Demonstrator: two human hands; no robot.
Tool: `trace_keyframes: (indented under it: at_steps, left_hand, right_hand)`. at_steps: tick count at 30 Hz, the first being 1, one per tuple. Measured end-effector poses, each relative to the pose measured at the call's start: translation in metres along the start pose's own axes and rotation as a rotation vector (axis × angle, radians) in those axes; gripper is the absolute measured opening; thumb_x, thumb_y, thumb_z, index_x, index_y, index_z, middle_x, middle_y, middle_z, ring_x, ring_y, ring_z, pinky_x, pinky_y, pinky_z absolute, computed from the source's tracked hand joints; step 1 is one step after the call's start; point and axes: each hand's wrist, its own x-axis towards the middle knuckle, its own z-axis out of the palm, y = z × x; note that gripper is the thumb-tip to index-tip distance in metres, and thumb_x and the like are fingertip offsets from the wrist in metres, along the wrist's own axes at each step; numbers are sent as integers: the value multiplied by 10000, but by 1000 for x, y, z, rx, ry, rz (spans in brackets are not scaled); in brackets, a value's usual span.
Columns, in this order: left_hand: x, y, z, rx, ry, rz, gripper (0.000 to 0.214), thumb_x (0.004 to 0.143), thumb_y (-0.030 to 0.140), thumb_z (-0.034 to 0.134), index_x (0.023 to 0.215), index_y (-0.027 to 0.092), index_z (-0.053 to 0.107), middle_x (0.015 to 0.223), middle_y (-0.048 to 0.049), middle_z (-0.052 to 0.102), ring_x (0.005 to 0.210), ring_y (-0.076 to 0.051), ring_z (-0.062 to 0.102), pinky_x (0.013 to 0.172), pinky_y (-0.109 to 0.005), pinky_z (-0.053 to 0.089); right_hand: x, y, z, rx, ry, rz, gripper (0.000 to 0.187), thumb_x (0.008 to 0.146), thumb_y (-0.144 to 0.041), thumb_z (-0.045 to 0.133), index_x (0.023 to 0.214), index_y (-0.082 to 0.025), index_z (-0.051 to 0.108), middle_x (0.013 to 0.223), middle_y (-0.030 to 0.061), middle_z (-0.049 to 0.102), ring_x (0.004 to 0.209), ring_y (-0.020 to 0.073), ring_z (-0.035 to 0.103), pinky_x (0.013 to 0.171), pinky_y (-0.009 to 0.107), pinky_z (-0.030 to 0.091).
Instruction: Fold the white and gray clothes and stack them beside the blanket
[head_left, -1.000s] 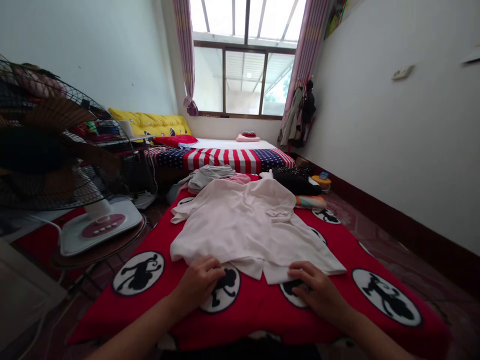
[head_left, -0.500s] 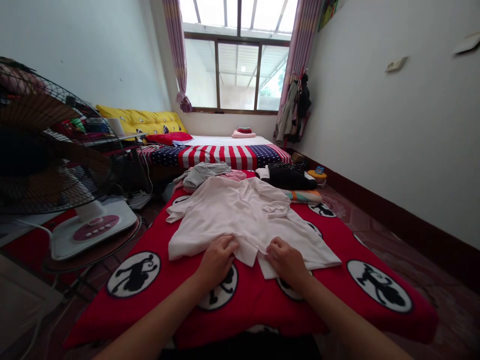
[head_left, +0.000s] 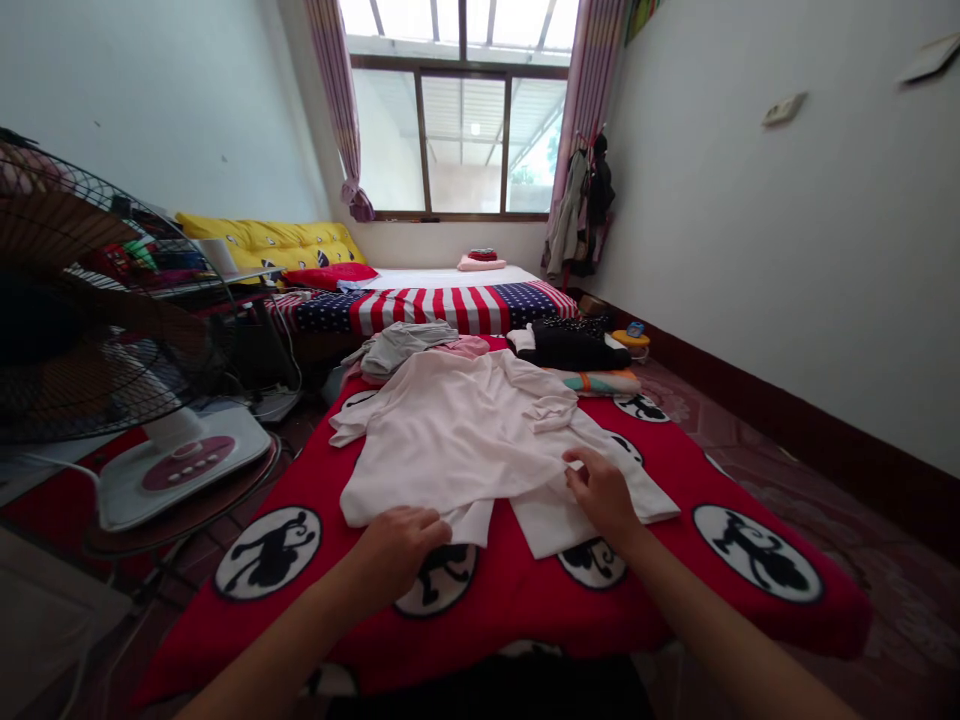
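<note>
A pale pinkish-white shirt (head_left: pixel 465 420) lies spread on a red blanket (head_left: pixel 360 640) with round monkey prints. One short sleeve is at its left, and the other is bunched at the upper right. My left hand (head_left: pixel 401 550) is closed at the lower left hem, fingers curled over the cloth, the fingertips partly hidden. My right hand (head_left: pixel 600 495) pinches the upper layer's edge at the right, with the lower layer fanned out beneath it. Between the hands the hem opens in a notch showing red blanket.
Grey and pink clothes (head_left: pixel 405 348) lie beyond the shirt, with folded black clothes (head_left: pixel 570 345) to their right. A fan (head_left: pixel 187 460) stands on a stool at the left. Further back is a bed (head_left: pixel 442 310) under a window. A wall (head_left: pixel 787 250) rises at the right.
My hands have moved apart: the left toward the lower left, the right up and to the right. The hem edges have been drawn apart, and the view has shifted slightly.
</note>
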Motion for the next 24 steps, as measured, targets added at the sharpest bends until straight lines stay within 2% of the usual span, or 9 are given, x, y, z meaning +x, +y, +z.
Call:
trace_keyframes:
  at_steps: [2, 3, 5, 7, 9, 12, 16, 20, 24]
  left_hand:
    - [-5, 3, 6, 7, -49, -41, 263, 783, 24, 454, 889, 216, 600, 843, -21, 637, 741, -192, 575, 667, -298, 407]
    - [-6, 5, 10, 2, -60, -52, 251, 781, 25, 459, 872, 211, 601, 846, -25, 634, 748, -196, 575, 669, -300, 413]
    - [-4, 13, 19, -28, -35, -68, 204, 801, 46, 462, 824, 197, 598, 858, -41, 625, 782, -203, 573, 681, -302, 428]
    - [-1, 23, 28, -79, 45, -77, 185, 837, 81, 454, 813, 193, 598, 898, -56, 615, 845, -210, 567, 727, -312, 449]
    - [4, 33, 34, -125, 142, -98, 192, 847, 97, 457, 888, 201, 613, 969, -66, 613, 914, -221, 558, 805, -341, 461]
    - [13, 46, 42, -153, 230, -145, 265, 835, 112, 502, 1053, 212, 617, 1062, -79, 619, 967, -243, 552, 879, -404, 467]
    - [23, 59, 53, -159, 284, -125, 248, 862, 145, 517, 1045, 233, 660, 1134, -70, 637, 971, -244, 559, 864, -409, 502]
    - [23, 69, 64, -164, 384, -61, 336, 875, 125, 474, 1160, 195, 636, 1255, -68, 616, 972, -247, 544, 867, -417, 516]
    - [16, 73, 68, -216, 421, -55, 404, 867, 132, 482, 1255, 178, 586, 1305, -68, 592, 1011, -259, 533, 900, -438, 505]
  right_hand:
    - [-26, -9, -2, -53, 13, -185, 254, 821, -171, 482, 1049, -182, 592, 1155, 120, 615, 969, 230, 627, 850, 360, 482]
    - [-39, -14, -3, -71, -11, -267, 251, 828, -165, 491, 1055, -198, 594, 1189, 113, 595, 1046, 241, 594, 898, 378, 463]
    - [-61, -23, -6, -100, -137, -365, 195, 831, -178, 535, 1002, -229, 612, 1125, 84, 612, 1048, 244, 575, 911, 395, 454]
    - [-75, -29, -7, -120, -256, -361, 188, 810, -196, 595, 993, -229, 616, 1076, 73, 615, 981, 235, 577, 867, 384, 472]
    - [-81, -31, -5, -136, -289, -322, 208, 811, -194, 604, 1019, -207, 614, 1065, 84, 605, 962, 233, 568, 840, 372, 482]
    - [-77, -28, 3, -163, -250, -332, 170, 871, -151, 501, 970, -187, 635, 985, 88, 607, 921, 221, 563, 815, 358, 478]
    - [-63, -29, 10, -142, -202, -315, 198, 889, -135, 461, 857, -199, 646, 864, 58, 607, 828, 190, 571, 752, 307, 465]
    - [-56, -47, 11, -30, -90, -275, 151, 874, -152, 502, 864, -207, 642, 894, 48, 632, 841, 183, 589, 740, 287, 457]
    - [-63, -67, 24, 95, -122, -308, 164, 867, -131, 504, 839, -218, 640, 909, 34, 660, 880, 183, 593, 782, 295, 465]
